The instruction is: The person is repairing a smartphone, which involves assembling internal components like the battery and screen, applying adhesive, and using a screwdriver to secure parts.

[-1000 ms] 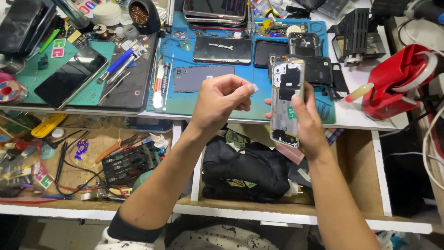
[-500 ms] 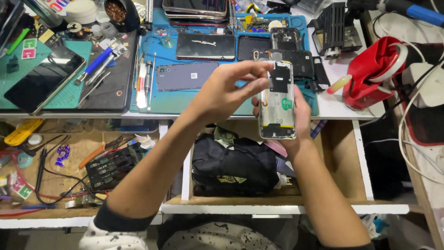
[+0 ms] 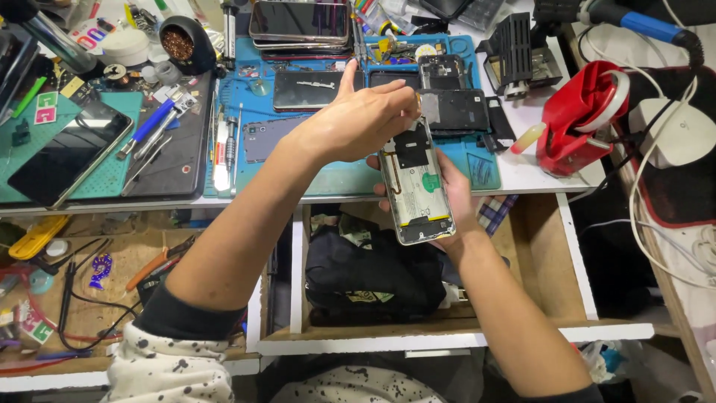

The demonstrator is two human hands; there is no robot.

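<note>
Opened phone [image 3: 415, 185] lay at centre frame, back cover off, cradled from beneath in my right hand [image 3: 456, 195], fingers wrapped around its edges. Its long axis ran from upper left to lower right. My left hand [image 3: 356, 123] was the one at its top end, fingertips pinched shut over the black inner plate [image 3: 411, 145]; whether they gripped anything, I could not tell.
</note>
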